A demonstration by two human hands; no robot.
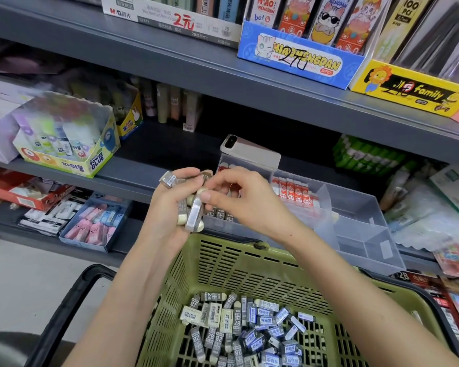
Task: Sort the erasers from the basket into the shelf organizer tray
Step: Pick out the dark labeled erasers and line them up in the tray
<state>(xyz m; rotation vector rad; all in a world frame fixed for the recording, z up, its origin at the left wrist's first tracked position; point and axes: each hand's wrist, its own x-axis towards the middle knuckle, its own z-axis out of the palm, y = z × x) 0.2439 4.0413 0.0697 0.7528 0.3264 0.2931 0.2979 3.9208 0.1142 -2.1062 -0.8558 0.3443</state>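
Several grey-sleeved erasers sit bunched in the left hand, whose fingers are curled round this handful of erasers and hold it up above the far rim of the green basket. The right hand meets it from the other side: its thumb and forefinger are closed in a pinch on the top of the bundle, the other fingers bent loosely behind. Both hands hover just in front of the clear organizer tray, which stands on the grey shelf. A row of red-and-white erasers stands upright in one compartment of the tray; a few dark-sleeved erasers show in the compartment right behind the hands; the compartments to the right show bare plastic. Many loose erasers, grey and cream, lie heaped on the basket floor. A phone lies flat on the shelf just behind the tray.
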